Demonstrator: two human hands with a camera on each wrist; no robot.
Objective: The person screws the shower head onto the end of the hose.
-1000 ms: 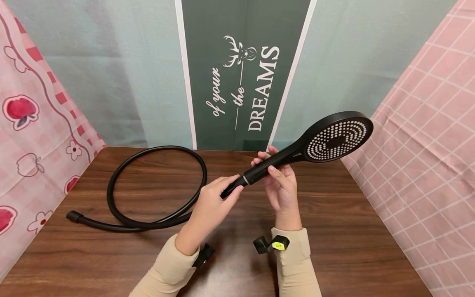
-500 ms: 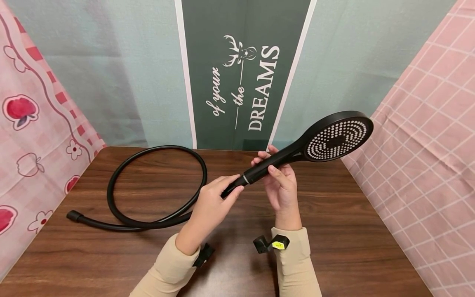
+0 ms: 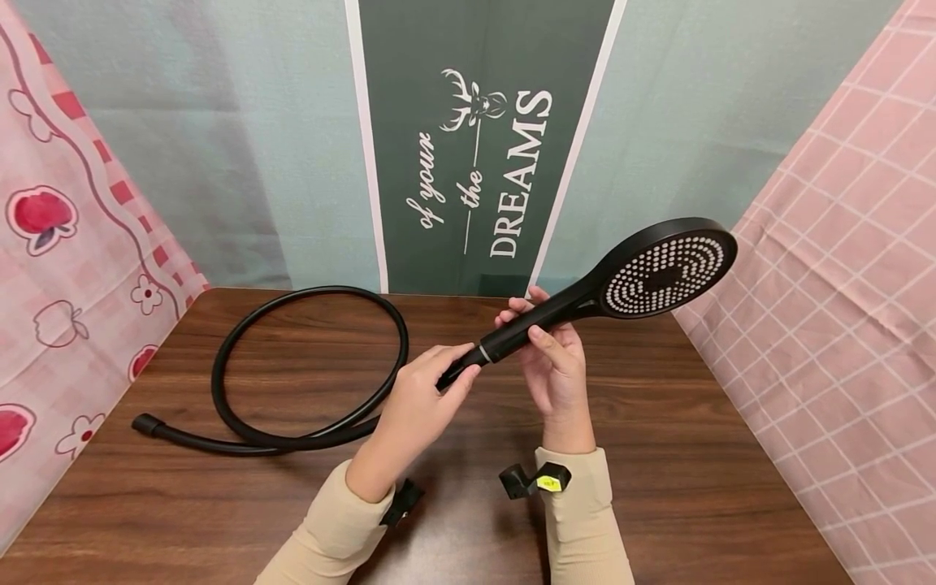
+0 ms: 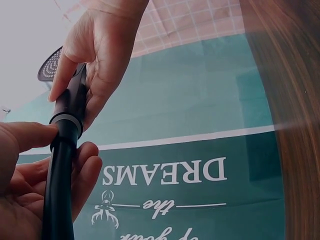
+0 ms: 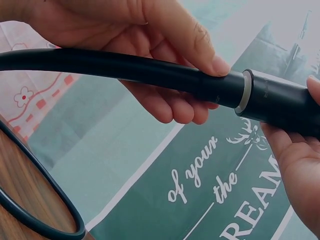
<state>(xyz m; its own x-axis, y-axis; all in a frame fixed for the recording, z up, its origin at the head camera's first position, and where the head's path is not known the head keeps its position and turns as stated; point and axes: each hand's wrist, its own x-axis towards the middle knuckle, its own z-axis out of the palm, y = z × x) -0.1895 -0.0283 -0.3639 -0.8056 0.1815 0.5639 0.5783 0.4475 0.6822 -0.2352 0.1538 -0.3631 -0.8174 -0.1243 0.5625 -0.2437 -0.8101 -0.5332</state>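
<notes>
My right hand (image 3: 559,378) grips the handle of a black shower head (image 3: 661,272), thumb on the near side and fingers behind. The round spray face, dotted with pale nozzles, tilts up to the right. In my left hand (image 3: 420,398) is the end of a black shower hose (image 5: 150,72), pinched just below the handle. At the joint, a pale ring (image 5: 245,92) shows between the hose's connector (image 5: 220,90) and the handle's end. The rest of the hose loops once on the table to the left, its other end fitting (image 3: 148,425) lying free.
The brown wooden table (image 3: 658,487) lies under both hands. A green printed cloth (image 3: 439,49) hangs behind it, with a pink fruit-patterned cloth (image 3: 73,268) on the left and a pink checked cloth (image 3: 841,325) on the right.
</notes>
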